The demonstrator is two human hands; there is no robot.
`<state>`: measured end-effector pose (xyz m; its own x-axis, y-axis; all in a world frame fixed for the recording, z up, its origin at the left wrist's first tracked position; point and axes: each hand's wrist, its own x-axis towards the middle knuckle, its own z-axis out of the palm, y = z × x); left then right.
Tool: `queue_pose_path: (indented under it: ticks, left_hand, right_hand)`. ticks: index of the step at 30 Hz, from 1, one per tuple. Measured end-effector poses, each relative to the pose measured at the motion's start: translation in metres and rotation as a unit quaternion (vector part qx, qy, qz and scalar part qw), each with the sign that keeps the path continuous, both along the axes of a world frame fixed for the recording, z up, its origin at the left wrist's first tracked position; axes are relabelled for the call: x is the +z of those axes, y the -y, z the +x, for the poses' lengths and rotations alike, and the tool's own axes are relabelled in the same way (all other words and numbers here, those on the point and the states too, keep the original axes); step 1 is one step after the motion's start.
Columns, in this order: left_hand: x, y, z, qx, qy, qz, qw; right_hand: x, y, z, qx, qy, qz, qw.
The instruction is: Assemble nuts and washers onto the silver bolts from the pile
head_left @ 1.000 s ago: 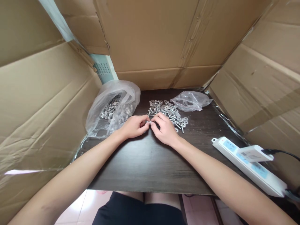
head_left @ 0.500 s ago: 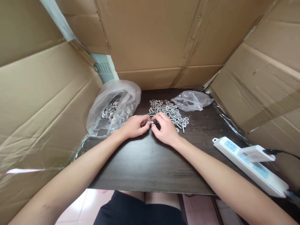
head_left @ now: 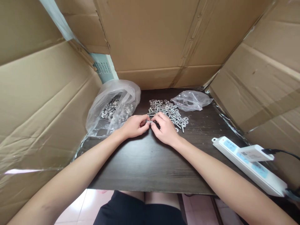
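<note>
My left hand (head_left: 136, 125) and my right hand (head_left: 164, 128) meet over the middle of the dark table. A small shiny bolt (head_left: 150, 121) lies between their fingertips. Thumb and fingers of the left hand pinch one end of it, and the right hand's thumb and index finger close on the other. Most of the bolt is covered by the fingers, so any nut or washer on it cannot be made out for certain. Just behind the right hand spreads a loose pile of bolts, nuts and washers (head_left: 173, 116).
At the left stands an open clear plastic bag (head_left: 127, 86) with many metal pieces in it. A smaller crumpled plastic bag (head_left: 193, 99) lies at the back right. A white power strip (head_left: 250, 168) with a plugged-in adapter sits at the right. Cardboard walls (head_left: 152, 37) enclose the table (head_left: 150, 165).
</note>
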<state>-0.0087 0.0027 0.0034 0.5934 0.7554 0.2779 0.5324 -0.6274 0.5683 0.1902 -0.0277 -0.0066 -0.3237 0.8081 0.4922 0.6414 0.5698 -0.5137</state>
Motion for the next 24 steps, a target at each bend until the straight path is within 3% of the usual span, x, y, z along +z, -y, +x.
queue_pose_path:
  ticks: [24]
  left_hand:
    - [-0.0001, 0.0003, 0.0, -0.001, 0.0, 0.005, 1.0]
  right_hand:
    - [0.0004, 0.0006, -0.0001, 0.007, 0.001, -0.002, 1.0]
